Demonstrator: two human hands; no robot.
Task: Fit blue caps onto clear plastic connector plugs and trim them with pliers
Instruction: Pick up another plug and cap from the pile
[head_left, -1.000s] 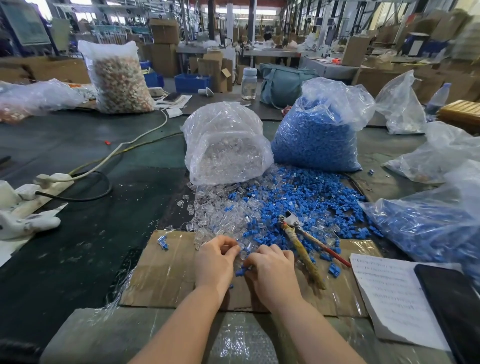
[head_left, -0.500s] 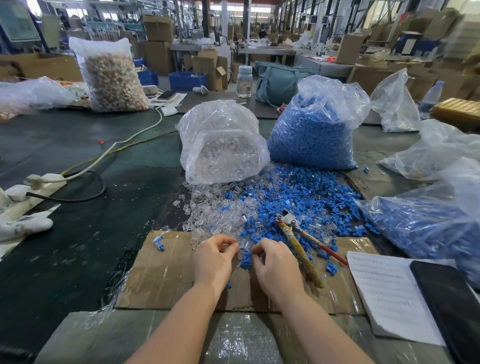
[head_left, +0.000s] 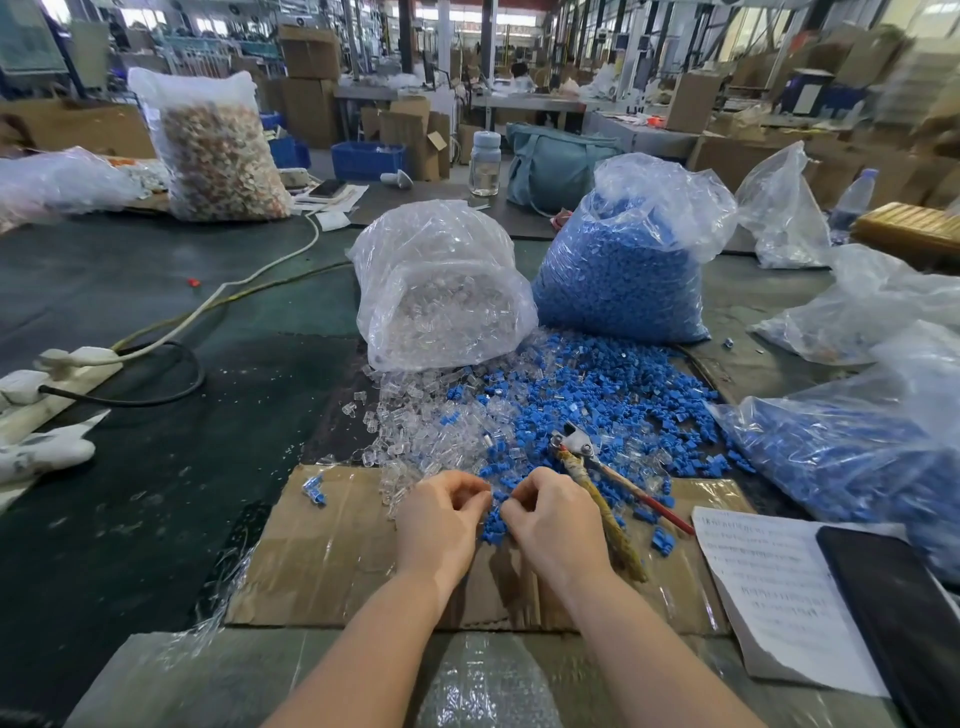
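My left hand (head_left: 441, 519) and my right hand (head_left: 553, 525) sit close together over a cardboard sheet (head_left: 332, 566), fingers curled. Their fingertips meet over a small part; what each hand pinches is mostly hidden by the fingers. A few blue caps (head_left: 492, 525) lie between the hands. Beyond them spreads a pile of clear plugs (head_left: 431, 426) and a pile of blue caps (head_left: 613, 395). Pliers (head_left: 597, 483) with a wrapped handle and a red handle lie just right of my right hand.
A bag of clear plugs (head_left: 441, 291) and a bag of blue caps (head_left: 623, 265) stand behind the piles. Another blue-filled bag (head_left: 841, 457) lies at right. A paper sheet (head_left: 779, 587) and a dark phone (head_left: 893, 613) lie at near right. Cables (head_left: 171, 322) run at left.
Both hands have shifted slightly forward toward the piles and drawn closer together, fingertips now meeting. The pliers have not moved.
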